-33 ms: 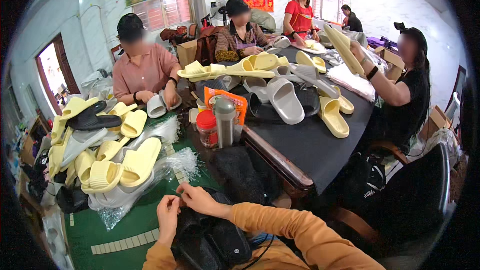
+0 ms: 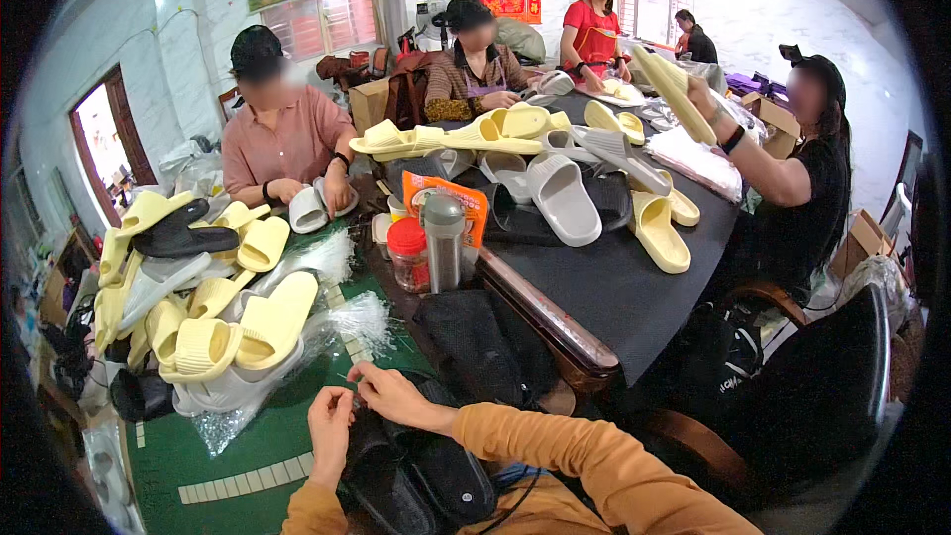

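My left hand [image 2: 330, 426] is closed, thumb and fingertips pinched together. What it pinches is too small to make out. Close beside it, my right hand [image 2: 393, 398] is also in a pinch, with a thin light strand poking out past its fingertips. Both hands are over a pair of black slide sandals [image 2: 451, 476] in front of me, and my right hand and wrist cover part of them. A bundle of fine clear plastic strands [image 2: 362, 325] lies just beyond my hands on the green mat [image 2: 163, 471].
Yellow, grey and black slides [image 2: 277, 322] are heaped at the left. A red-lidded jar [image 2: 408, 256] and a grey flask [image 2: 444, 243] stand ahead. More slides [image 2: 565, 200] cover the black table [image 2: 565, 282], where several people work. An empty-backed chair [image 2: 832, 396] is right.
My hands keep their pinch with only a slight shift. At the right, the person's raised yellow slides have moved a little to the left.
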Available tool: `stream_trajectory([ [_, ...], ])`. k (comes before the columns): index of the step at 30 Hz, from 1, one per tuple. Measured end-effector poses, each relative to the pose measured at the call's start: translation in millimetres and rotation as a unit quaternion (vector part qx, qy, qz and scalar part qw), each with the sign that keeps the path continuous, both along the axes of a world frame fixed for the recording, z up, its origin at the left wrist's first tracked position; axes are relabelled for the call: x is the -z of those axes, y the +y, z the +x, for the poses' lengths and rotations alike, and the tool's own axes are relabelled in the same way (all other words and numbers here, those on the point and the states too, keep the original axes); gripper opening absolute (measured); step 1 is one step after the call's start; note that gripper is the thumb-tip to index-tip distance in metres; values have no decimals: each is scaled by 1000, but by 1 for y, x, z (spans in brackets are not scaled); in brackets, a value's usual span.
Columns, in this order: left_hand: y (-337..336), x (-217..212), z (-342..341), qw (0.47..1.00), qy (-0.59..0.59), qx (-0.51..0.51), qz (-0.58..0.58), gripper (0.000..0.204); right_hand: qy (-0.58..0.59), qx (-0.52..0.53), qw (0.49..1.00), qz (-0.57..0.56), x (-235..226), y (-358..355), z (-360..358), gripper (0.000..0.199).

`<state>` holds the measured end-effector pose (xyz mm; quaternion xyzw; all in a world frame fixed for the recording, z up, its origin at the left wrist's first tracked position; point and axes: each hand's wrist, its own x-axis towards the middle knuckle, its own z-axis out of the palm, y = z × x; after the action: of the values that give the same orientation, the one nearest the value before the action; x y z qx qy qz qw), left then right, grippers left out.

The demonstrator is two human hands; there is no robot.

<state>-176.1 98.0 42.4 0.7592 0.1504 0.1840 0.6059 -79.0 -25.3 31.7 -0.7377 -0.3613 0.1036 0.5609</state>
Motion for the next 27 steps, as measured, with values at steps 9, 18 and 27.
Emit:
stream_trajectory([
  [9, 0, 3, -2, 999, -8, -14, -32, 4, -52, -11, 996, 68, 6, -4, -4, 18],
  [18, 2, 6, -3, 997, -31, -20, -63, 4, -55, 7, 990, 129, 5, -4, -4, 15],
  [27, 1, 3, -5, 997, -33, -12, -61, 5, -101, 26, 990, 97, 6, -6, -7, 9],
])
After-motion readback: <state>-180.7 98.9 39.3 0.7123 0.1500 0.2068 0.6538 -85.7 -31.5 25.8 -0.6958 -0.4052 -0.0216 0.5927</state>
